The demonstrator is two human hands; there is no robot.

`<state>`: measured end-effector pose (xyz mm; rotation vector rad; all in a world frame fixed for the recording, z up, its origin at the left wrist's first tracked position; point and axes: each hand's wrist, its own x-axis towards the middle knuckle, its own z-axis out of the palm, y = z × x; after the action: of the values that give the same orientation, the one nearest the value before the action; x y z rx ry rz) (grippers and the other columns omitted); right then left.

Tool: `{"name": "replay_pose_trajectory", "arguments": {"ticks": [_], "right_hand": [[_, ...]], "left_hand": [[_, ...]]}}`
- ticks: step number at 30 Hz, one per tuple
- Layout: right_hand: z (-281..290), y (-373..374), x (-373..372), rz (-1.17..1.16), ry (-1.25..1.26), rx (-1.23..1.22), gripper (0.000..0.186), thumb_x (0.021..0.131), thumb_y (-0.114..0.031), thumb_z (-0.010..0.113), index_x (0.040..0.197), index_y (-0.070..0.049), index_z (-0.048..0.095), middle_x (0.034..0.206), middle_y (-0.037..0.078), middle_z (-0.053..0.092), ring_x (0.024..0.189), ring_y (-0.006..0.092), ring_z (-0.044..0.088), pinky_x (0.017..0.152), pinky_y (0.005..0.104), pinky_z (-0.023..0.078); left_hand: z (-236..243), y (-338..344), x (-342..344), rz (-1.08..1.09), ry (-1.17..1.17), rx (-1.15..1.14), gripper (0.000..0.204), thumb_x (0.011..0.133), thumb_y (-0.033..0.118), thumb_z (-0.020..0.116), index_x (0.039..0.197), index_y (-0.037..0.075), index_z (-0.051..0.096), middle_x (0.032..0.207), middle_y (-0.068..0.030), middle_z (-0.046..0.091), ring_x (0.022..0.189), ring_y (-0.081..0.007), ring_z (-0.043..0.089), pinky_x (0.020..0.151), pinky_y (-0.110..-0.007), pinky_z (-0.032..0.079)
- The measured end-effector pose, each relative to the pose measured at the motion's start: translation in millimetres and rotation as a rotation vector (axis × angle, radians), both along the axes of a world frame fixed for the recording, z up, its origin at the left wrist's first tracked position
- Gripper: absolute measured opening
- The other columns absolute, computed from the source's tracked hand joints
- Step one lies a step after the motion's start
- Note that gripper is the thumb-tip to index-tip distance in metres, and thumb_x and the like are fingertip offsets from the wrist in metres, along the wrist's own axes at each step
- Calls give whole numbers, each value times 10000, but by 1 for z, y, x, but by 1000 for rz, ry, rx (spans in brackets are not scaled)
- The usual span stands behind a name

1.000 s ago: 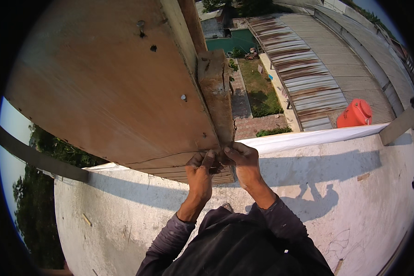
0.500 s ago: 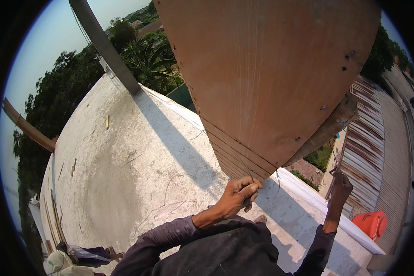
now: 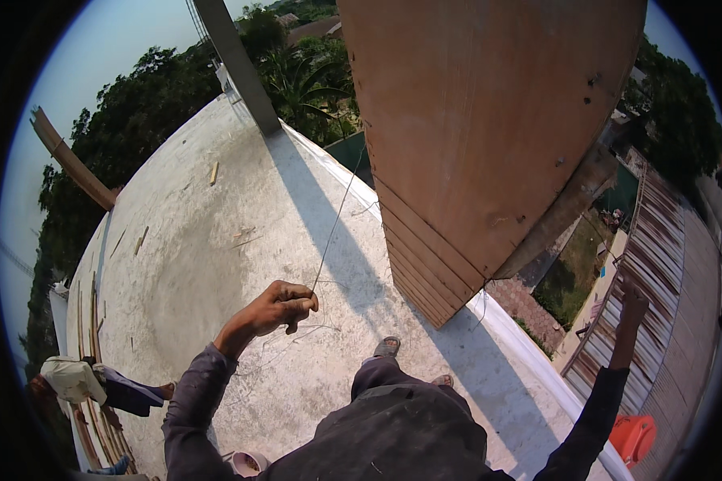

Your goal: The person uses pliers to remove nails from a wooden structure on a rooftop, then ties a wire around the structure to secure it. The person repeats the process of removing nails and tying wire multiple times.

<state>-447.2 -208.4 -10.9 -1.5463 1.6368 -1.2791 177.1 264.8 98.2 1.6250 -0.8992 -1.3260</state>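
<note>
As left hand [image 3: 277, 309] pinches wire [image 3: 345, 198], right hand [image 3: 634, 305] outstretched, brown panel [image 3: 489, 120] ahead

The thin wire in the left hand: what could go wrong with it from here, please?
The thin wire rises from the left hand toward the wooden panel; if it slips, it might spring back and scratch.
Loose strands on the floor near the front sandalled foot could catch a step.
The white edge is close, with lower ground beyond; dropped wire might fall over.

Left hand [image 3: 279, 308] pinched; right hand [image 3: 633, 305] outstretched, grip unclear.
</note>
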Motion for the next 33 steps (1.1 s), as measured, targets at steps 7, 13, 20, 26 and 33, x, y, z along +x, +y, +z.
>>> {"name": "replay_pose_trajectory", "arguments": {"ticks": [7, 13, 20, 26, 33], "right_hand": [[12, -12, -2, -10, 10, 4, 342, 908, -332, 734, 758, -26, 702, 618, -51, 470, 578, 72, 367, 556, 281, 286], [39, 14, 20, -61, 107, 4, 371, 912, -337, 727, 687, -52, 646, 593, -58, 403, 570, 74, 320, 549, 288, 257], [62, 45, 46, -113, 242, -7, 376, 921, -305, 717, 670, -46, 608, 583, -63, 381, 547, 60, 289, 514, 286, 222], [51, 25, 33, -189, 285, -37, 336, 900, -263, 717, 695, -3, 657, 576, -46, 444, 552, 69, 370, 533, 285, 279], [28, 3, 19, -104, 244, -60, 272, 894, -218, 695, 715, -20, 641, 601, -62, 431, 563, 60, 343, 522, 290, 270]], "left_hand": [[44, 35, 128, -128, -1192, 31, 82, 816, -32, 553, 866, -59, 612, 790, -205, 622, 752, -381, 620, 689, -430, 487], [36, 11, 276, 215, -1437, 21, 107, 861, -30, 504, 773, -47, 446, 745, -284, 464, 651, -431, 514, 627, -466, 406], [-8, -38, 403, 228, -1487, -196, 54, 851, -86, 505, 813, -48, 509, 744, -263, 530, 671, -406, 565, 648, -429, 452], [-33, -49, 446, 184, -1489, -214, 79, 829, -90, 511, 857, -43, 568, 777, -241, 593, 723, -409, 608, 674, -419, 482], [-37, -50, 476, 201, -1512, -156, 38, 831, -79, 519, 836, -45, 534, 766, -250, 550, 672, -395, 567, 650, -405, 460]]}}
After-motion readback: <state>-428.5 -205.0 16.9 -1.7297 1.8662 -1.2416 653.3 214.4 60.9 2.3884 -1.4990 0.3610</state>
